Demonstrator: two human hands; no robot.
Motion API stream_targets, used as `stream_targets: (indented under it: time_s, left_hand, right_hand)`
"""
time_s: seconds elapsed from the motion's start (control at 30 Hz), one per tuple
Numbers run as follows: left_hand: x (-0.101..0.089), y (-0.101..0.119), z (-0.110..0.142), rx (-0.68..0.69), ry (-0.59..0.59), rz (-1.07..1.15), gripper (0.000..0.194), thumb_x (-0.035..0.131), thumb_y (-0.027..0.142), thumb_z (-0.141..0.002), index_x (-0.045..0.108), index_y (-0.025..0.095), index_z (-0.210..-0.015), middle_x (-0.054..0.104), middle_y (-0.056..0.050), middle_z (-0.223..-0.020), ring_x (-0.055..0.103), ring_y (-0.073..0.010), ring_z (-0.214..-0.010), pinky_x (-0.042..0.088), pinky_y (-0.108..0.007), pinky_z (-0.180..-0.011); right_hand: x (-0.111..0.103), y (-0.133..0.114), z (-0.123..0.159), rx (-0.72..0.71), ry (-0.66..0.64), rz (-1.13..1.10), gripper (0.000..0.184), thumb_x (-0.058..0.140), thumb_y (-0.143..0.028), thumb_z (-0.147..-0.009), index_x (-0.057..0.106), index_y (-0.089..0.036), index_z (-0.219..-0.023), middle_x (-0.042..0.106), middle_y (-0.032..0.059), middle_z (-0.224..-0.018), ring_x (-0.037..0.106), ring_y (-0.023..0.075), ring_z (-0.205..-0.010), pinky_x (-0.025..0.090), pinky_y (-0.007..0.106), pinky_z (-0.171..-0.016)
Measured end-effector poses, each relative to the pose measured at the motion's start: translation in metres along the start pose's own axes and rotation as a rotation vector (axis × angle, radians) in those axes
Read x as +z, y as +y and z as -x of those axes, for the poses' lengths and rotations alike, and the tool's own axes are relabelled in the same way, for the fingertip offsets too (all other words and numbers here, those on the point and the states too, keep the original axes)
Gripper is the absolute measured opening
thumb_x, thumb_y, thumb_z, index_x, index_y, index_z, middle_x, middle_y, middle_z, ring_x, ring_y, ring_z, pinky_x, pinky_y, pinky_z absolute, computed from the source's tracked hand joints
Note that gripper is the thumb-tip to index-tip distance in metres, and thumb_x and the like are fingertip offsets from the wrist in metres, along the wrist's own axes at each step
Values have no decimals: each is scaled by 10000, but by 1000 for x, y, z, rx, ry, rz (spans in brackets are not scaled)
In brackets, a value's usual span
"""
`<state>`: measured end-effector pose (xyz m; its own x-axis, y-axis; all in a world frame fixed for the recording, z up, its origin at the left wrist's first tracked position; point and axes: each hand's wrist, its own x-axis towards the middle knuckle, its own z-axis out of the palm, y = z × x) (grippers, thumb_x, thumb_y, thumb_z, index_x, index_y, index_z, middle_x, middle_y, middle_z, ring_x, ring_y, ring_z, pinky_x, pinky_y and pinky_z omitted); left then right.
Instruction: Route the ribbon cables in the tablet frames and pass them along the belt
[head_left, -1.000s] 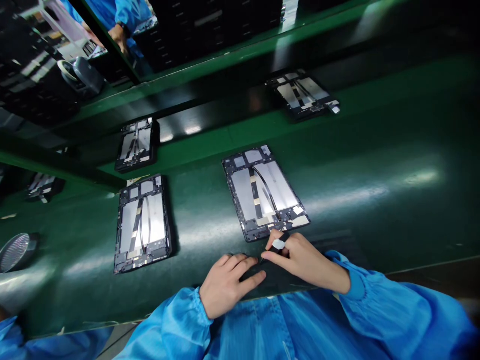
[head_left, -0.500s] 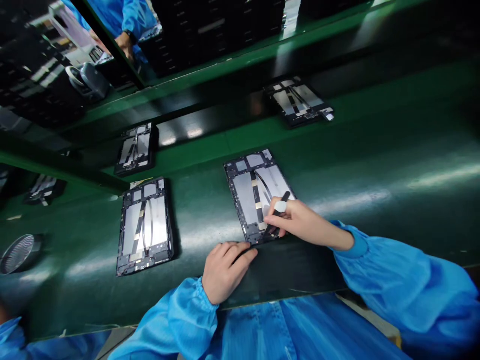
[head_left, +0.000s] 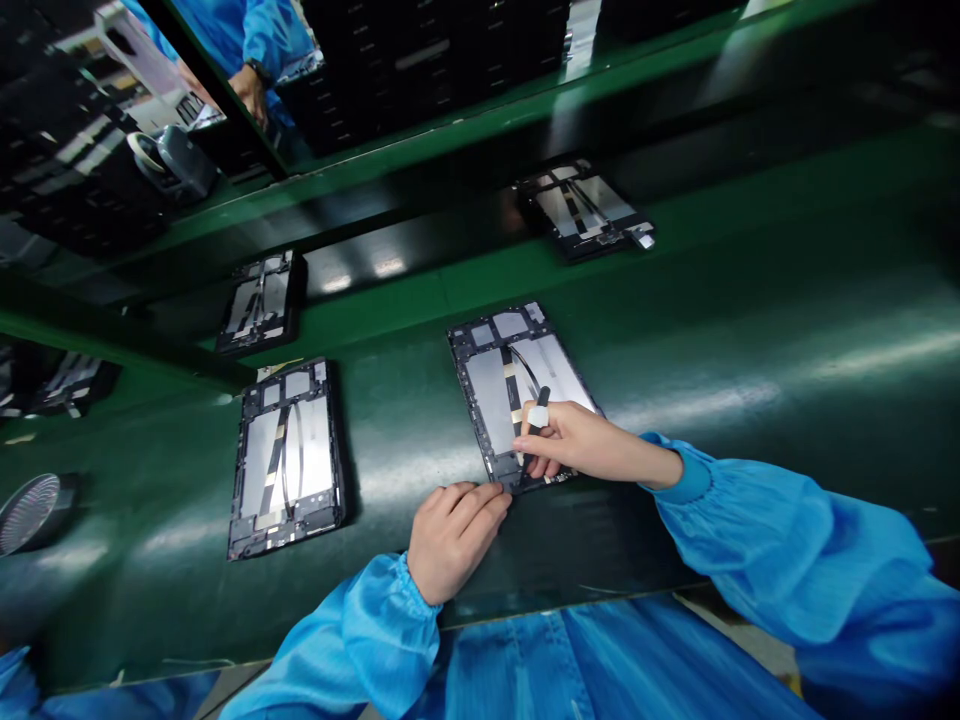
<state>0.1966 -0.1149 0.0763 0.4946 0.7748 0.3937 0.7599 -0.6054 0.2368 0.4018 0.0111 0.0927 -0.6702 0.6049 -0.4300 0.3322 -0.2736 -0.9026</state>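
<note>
In front of me an opened tablet (head_left: pixel 487 390) lies on the green surface, its grey plates, black frame and flat cables exposed. My right hand (head_left: pixel 559 440) pinches a slim black pen-shaped tool (head_left: pixel 534 425) over the tablet's lower edge. The tool's lower tip is close to that edge; contact is hard to make out. Something white wraps a fingertip of this hand. My left hand (head_left: pixel 457 540) lies flat with fingers stretched out and close together, the fingertips at the tablet's bottom left corner. Nothing shows in it.
Another opened tablet (head_left: pixel 285 450) lies to the left. Farther back, a tablet stack (head_left: pixel 259 300) and another tablet (head_left: pixel 585 205) rest along a dark strip. A round metal bowl (head_left: pixel 34 510) stands far left. A green post (head_left: pixel 150 350) crosses the left side. Another person's hand (head_left: pixel 251 90) shows beyond.
My right hand has shifted a little left along the tablet's lower edge with the tool. My left fingers have drawn closer together. Tablets on the back strip have slid left.
</note>
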Motion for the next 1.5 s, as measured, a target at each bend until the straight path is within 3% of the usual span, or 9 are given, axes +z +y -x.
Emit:
stream_targets:
  time_s: [0.43, 0.67, 0.87, 1.07, 1.33, 1.5]
  left_hand:
    - [0, 1, -1, -1, 8, 4, 244, 638, 127, -906, 616, 135, -1148, 680, -29, -1133, 559, -171, -934, 435, -304, -796]
    - [-9, 4, -4, 87, -128, -178, 330, 454, 105, -990, 580, 137, -1294, 647, -57, -1185, 543, -195, -946, 391, -317, -722]
    - [-10, 4, -8, 75, -155, -181, 326, 397, 122, -1012, 594, 151, -1270, 640, -57, -1150, 532, -192, -940, 395, -317, -733]
    - [-7, -1, -5, 60, -157, -117, 329, 425, 120, -1001, 579, 152, -1290, 623, -69, -1150, 523, -199, -976, 411, -318, -776]
    - [3, -5, -1, 33, -106, -83, 348, 572, 113, -932, 595, 183, -1272, 597, -83, -1189, 532, -220, -1056, 443, -338, -857]
    - [3, -5, 0, 56, -129, -145, 422, 533, 96, -945, 560, 226, -1347, 572, -94, -1215, 535, -227, -1063, 448, -331, -815]
  right_hand:
    - [1, -2, 1, 24, 14, 31, 163, 635, -270, -871, 578, -131, -809, 686, 38, -646, 688, 155, -573, 546, 201, -502]
    - [2, -1, -1, 34, 17, 46, 170, 616, -283, -885, 580, -132, -816, 689, 47, -660, 694, 165, -591, 553, 213, -510]
    - [-10, 12, 17, -92, 185, 67, 237, 612, -391, -886, 577, -159, -854, 657, 30, -697, 680, 171, -656, 544, 233, -523]
    - [-14, 24, 33, -223, 250, 245, 299, 565, -441, -924, 616, -166, -819, 603, 22, -769, 602, 129, -632, 469, 243, -560]
    - [-10, 29, 25, -219, 249, 107, 259, 611, -398, -895, 614, -157, -801, 607, 10, -738, 658, 144, -674, 478, 239, -596]
    - [-9, 31, 28, -225, 265, 140, 240, 622, -378, -891, 618, -160, -790, 617, 1, -723, 641, 133, -644, 460, 239, -590]
